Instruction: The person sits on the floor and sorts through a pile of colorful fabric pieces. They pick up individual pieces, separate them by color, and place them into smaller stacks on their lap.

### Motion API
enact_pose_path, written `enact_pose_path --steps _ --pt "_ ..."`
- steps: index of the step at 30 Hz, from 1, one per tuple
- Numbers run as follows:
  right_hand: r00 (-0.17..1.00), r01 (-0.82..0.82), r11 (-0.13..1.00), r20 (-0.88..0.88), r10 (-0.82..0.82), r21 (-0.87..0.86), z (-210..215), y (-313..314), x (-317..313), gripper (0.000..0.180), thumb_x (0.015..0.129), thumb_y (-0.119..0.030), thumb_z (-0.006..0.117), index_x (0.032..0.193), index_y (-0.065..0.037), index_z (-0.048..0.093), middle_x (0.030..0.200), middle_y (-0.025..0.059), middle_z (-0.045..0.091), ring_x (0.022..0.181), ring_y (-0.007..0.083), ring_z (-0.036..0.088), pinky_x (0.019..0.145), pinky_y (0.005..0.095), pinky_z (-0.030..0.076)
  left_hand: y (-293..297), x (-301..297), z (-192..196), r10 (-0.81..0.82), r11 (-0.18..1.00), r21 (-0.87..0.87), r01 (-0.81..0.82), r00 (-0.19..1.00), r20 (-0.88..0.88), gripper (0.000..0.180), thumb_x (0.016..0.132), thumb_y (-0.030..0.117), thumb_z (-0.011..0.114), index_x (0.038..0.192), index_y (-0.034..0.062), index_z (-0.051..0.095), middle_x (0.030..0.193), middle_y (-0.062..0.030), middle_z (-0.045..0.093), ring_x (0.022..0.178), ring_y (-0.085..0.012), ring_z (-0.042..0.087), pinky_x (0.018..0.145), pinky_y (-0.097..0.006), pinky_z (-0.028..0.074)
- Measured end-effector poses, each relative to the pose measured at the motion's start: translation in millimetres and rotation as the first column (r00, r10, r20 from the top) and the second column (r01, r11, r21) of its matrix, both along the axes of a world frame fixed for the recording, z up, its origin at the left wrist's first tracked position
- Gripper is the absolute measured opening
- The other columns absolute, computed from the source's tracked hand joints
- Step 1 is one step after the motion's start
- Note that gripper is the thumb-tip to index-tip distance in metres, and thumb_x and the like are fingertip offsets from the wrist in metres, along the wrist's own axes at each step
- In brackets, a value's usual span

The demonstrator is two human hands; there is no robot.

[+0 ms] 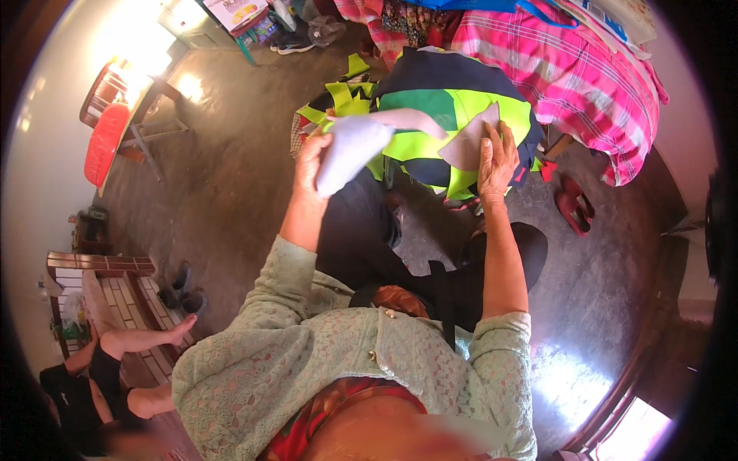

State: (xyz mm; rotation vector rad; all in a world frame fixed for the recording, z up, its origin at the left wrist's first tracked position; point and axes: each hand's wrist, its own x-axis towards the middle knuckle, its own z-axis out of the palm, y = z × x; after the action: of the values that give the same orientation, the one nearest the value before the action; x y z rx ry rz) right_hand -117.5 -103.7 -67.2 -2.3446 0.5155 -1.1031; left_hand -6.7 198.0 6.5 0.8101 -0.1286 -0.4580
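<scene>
Between closed left-hand fingers point(311, 146) hangs a white cloth piece point(350, 150); right hand point(498, 157) presses grey fabric point(470, 142) flat.

Pale lavender-white cloth piece point(350, 150): plain. Grey-mauve cloth cutout point(470, 142): plain. Heaped fabric pile point(430, 100): neon yellow-green, dark green and navy patches. Far right, checked bedspread point(584, 77): pink with white and blue lines. Near, lace cardigan point(323, 361): mint green, small openwork pattern. Far left, plastic chair point(106, 142): red. Floor point(231, 177): dull brown.
</scene>
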Motion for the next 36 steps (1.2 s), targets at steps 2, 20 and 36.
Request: enact_pose_path --steps 2,20,36 --pt "1.0 -0.011 1.0 -0.001 0.011 -0.009 -2.3 0.0 1.2 0.043 0.095 -0.042 0.045 0.124 -0.013 0.059 0.138 0.0132 0.046 0.131 0.0293 0.038 0.108 0.0447 0.023 18.4 9.0 3.6 0.074 0.997 0.016 -0.074 0.997 0.013 0.043 0.082 0.012 0.056 0.123 0.0018 0.053 0.115 -0.0147 0.061 0.102 -0.0266 0.061 0.092 -0.04 0.05" --pt "0.992 0.068 0.983 -0.089 -0.084 -0.17 -14.1 7.7 5.0 0.047 0.094 -0.043 0.048 0.134 -0.018 0.049 0.145 0.012 0.038 0.136 0.0288 0.031 0.11 0.0501 0.018 73.1 158.6 -89.5 0.573 0.798 0.29 -0.528 0.815 -0.093 0.018 0.075 0.004 0.062 0.092 0.0099 0.059 0.094 -0.0039 0.061 0.091 -0.022 0.059 0.08 -0.045 0.049" --pt "0.983 0.091 0.978 -0.141 -0.119 -0.188 -11.7 10.0 1.3 0.06 0.088 -0.053 0.05 0.135 -0.016 0.047 0.146 0.0135 0.035 0.136 0.0312 0.03 0.11 0.0491 0.015 10.6 153.2 -123.3 0.144 0.502 0.844 -0.191 0.98 0.136 0.053 0.074 0.028 0.075 0.116 0.0062 0.054 0.114 -0.0096 0.057 0.1 -0.0227 0.056 0.08 -0.042 0.046"
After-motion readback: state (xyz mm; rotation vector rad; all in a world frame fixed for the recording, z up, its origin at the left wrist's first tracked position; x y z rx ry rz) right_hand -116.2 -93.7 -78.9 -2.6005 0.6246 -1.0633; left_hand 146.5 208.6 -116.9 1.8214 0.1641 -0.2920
